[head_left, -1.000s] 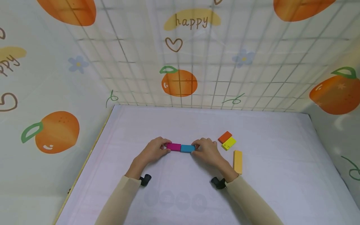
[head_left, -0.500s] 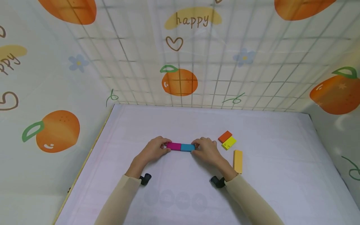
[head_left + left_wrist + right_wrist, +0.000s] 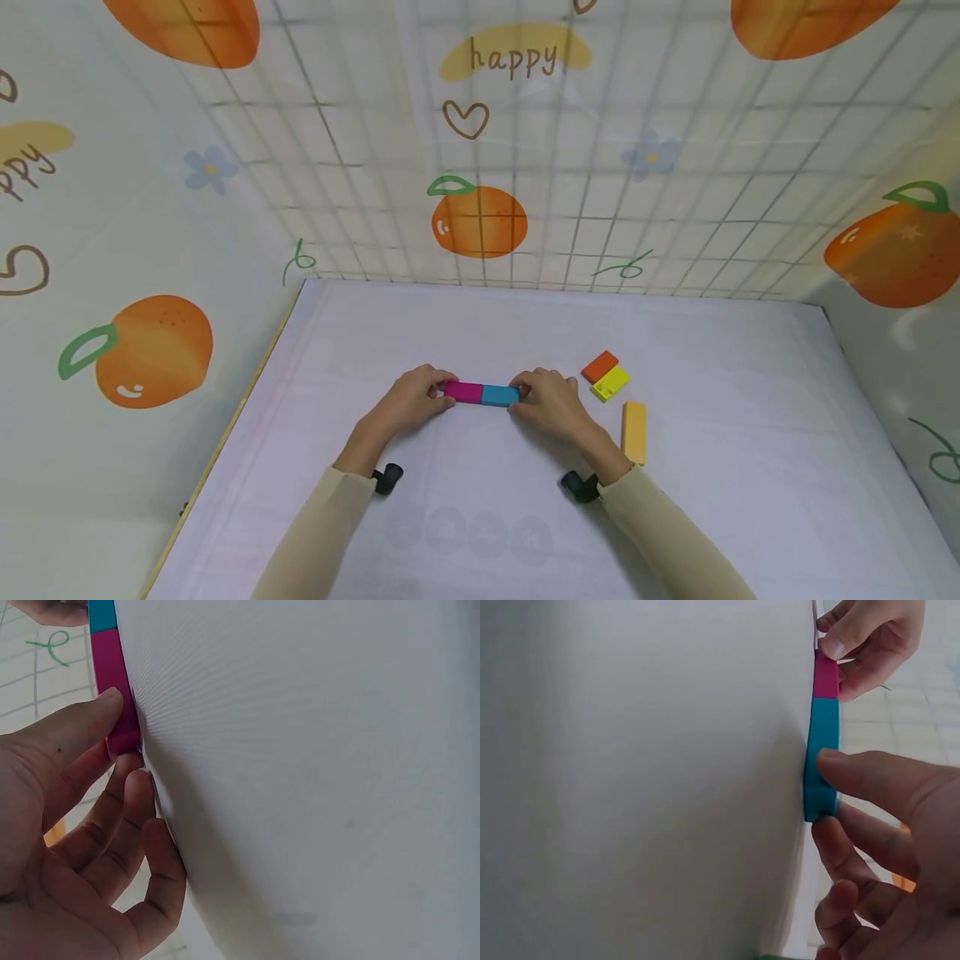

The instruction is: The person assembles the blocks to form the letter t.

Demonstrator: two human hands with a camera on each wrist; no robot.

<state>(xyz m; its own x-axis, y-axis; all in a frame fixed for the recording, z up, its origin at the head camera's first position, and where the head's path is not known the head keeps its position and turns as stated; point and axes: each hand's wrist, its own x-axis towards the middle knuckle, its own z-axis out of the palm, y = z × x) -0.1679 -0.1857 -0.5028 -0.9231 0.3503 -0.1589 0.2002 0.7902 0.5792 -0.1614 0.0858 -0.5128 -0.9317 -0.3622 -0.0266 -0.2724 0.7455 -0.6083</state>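
On the white table, a magenta block (image 3: pixel 463 392) and a blue block (image 3: pixel 500 396) lie end to end, their short ends touching. My left hand (image 3: pixel 412 402) pinches the outer end of the magenta block between thumb and fingers. At the other end, my right hand (image 3: pixel 553 403) pinches the blue block the same way. In the left wrist view the thumb lies along the long side of the magenta block (image 3: pixel 114 675). The right wrist view has the thumb pressed on the side of the blue block (image 3: pixel 823 750).
Right of my right hand lie an orange-red block (image 3: pixel 600 367) and a yellow block (image 3: pixel 611 383), side by side. A longer light-orange block (image 3: pixel 634 432) rests beside my right wrist. A patterned curtain over a wire grid (image 3: pixel 555 200) stands behind the table (image 3: pixel 360 333).
A thin line at the seam between the magenta and blue blocks looks tighter than a second ago. Both hands keep their places and their hold.
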